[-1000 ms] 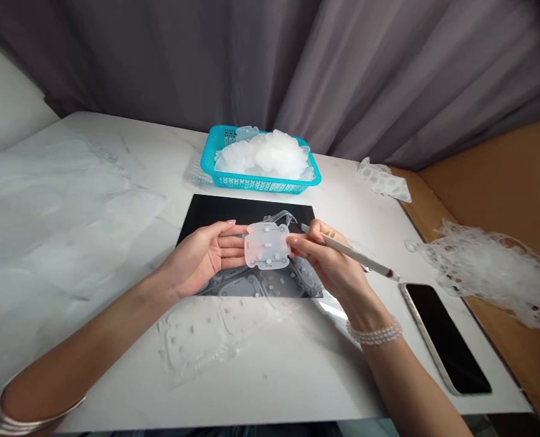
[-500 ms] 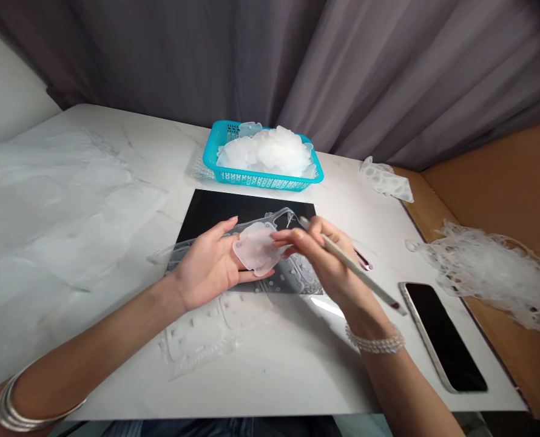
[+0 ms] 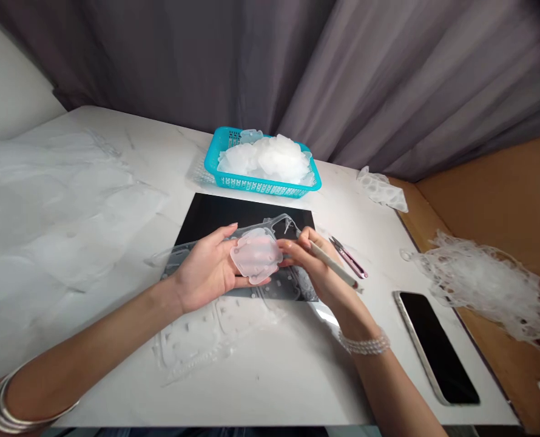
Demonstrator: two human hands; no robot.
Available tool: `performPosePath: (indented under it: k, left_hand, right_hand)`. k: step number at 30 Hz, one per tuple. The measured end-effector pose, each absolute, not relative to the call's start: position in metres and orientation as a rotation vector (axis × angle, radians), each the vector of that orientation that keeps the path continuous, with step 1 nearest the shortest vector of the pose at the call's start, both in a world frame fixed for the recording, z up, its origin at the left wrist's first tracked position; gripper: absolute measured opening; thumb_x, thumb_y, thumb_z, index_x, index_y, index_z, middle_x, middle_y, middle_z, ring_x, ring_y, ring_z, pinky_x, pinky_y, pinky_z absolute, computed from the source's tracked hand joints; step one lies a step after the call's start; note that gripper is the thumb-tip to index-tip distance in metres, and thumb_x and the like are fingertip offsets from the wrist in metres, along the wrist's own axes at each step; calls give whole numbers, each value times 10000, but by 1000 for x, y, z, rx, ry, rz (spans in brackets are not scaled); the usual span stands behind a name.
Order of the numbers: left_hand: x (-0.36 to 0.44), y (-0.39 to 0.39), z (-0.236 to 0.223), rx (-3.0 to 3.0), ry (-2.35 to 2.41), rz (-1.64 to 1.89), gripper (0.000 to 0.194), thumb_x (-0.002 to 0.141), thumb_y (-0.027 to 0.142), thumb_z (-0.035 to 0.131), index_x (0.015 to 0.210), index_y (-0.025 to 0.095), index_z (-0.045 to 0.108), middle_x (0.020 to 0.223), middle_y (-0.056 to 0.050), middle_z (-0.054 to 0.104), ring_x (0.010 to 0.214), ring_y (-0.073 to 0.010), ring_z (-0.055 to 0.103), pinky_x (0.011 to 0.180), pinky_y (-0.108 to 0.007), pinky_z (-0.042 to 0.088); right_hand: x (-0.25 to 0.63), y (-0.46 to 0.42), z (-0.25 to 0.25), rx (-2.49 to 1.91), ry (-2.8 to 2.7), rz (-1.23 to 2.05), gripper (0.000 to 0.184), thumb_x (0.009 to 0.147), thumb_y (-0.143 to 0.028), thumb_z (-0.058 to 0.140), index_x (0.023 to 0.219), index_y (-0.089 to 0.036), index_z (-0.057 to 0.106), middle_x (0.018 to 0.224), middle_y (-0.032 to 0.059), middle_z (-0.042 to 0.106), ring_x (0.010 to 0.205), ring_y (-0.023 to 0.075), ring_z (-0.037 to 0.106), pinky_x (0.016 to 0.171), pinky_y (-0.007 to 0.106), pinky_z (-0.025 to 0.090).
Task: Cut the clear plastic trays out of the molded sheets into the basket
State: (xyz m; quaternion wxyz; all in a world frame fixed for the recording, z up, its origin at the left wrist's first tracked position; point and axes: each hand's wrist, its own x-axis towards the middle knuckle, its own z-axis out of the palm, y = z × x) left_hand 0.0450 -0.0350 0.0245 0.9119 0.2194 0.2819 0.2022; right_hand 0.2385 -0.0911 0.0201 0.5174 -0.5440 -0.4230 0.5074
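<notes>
A frosted, translucent plastic piece with a wavy edge (image 3: 256, 255) lies across the fingers of my left hand (image 3: 210, 261), which is palm up with its thumb apart. My right hand (image 3: 318, 258) grips a slim, pale pen-like tool (image 3: 336, 267); its tip end is partly hidden by the fingers. Fingertips of that hand touch the right edge of the frosted piece. Beneath both hands, a clear moulded plastic sheet (image 3: 192, 334) rests partly on a black mat (image 3: 219, 212) and partly on the white table.
A blue basket (image 3: 261, 187) heaped with frosted pieces stands at the back. Thread snips (image 3: 349, 258) and a phone (image 3: 438, 349) lie to the right. Clear plastic offcuts (image 3: 492, 279) pile up on the cardboard at far right; plastic sheeting (image 3: 60, 243) covers the left side.
My right hand has shifted slightly left and down, and the tool now slants more downward beside it. The snips show more fully. The frosted piece has turned a little in my left hand.
</notes>
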Motion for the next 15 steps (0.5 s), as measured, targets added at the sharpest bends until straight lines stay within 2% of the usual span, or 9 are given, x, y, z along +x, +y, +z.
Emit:
performPosePath:
  k: [2, 4, 6, 8, 9, 12, 13, 15]
  left_hand:
    - [47, -38, 22, 470, 584, 435, 596, 951, 533, 443, 1349, 102, 546, 1304, -197, 647, 1253, -347, 582, 1020, -489, 488]
    - [47, -39, 20, 533, 613, 471, 602, 961, 538, 440, 1438, 170, 455, 1265, -170, 674, 1230, -316, 604, 1031, -482, 475]
    - [45, -39, 18, 653, 668, 513, 644, 963, 564, 431, 1510, 236, 339, 1185, -149, 709, 1169, -292, 646, 1046, -477, 454]
    - [43, -39, 18, 833, 751, 557, 676, 953, 578, 446, 1530, 259, 297, 1142, -146, 717, 1123, -289, 668, 1041, -469, 449]
    - [42, -39, 19, 953, 800, 583, 660, 948, 572, 461, 1520, 270, 324, 1161, -145, 708, 1122, -290, 666, 1036, -462, 449]
    - [40, -44, 22, 1404, 920, 638, 490, 946, 505, 500, 1389, 299, 531, 1264, -123, 666, 1183, -296, 624, 1036, -433, 441]
    - [40, -47, 22, 1563, 920, 636, 433, 957, 475, 487, 1340, 298, 581, 1290, -112, 656, 1211, -297, 605, 1043, -426, 436]
    - [41, -54, 20, 1874, 825, 609, 375, 981, 393, 441, 1285, 278, 627, 1321, -100, 643, 1256, -295, 574, 1044, -416, 439]
  right_hand:
    - [234, -91, 18, -1289, -1037, 1286, 404, 804, -291, 738, 726, -238, 345, 646, -57, 529, 626, 123, 535, 602, 274, 445]
    - [235, -90, 17, -1290, -1041, 1248, 452, 785, -267, 751, 706, -238, 307, 596, -72, 484, 570, 106, 464, 571, 260, 389]
    - [241, -85, 22, -1321, -1042, 1075, 475, 787, -281, 748, 691, -239, 285, 599, -63, 479, 586, 115, 462, 588, 268, 387]
    - [252, -72, 34, -1375, -1082, 799, 477, 797, -319, 738, 678, -241, 282, 610, -55, 453, 608, 128, 463, 615, 285, 404]
    - [258, -62, 43, -1406, -1113, 616, 484, 799, -338, 733, 668, -242, 277, 612, -54, 423, 617, 133, 456, 628, 292, 410]
    - [266, -15, 68, -1427, -1196, 138, 479, 830, -395, 674, 638, -246, 262, 630, -41, 358, 667, 152, 441, 677, 310, 424]
    - [265, 3, 74, -1414, -1255, 121, 446, 851, -423, 630, 635, -248, 282, 647, -29, 381, 703, 164, 457, 698, 319, 435]
    - [255, 39, 78, -1385, -1482, 370, 365, 870, -483, 559, 657, -248, 379, 709, 5, 477, 799, 194, 506, 745, 342, 463]
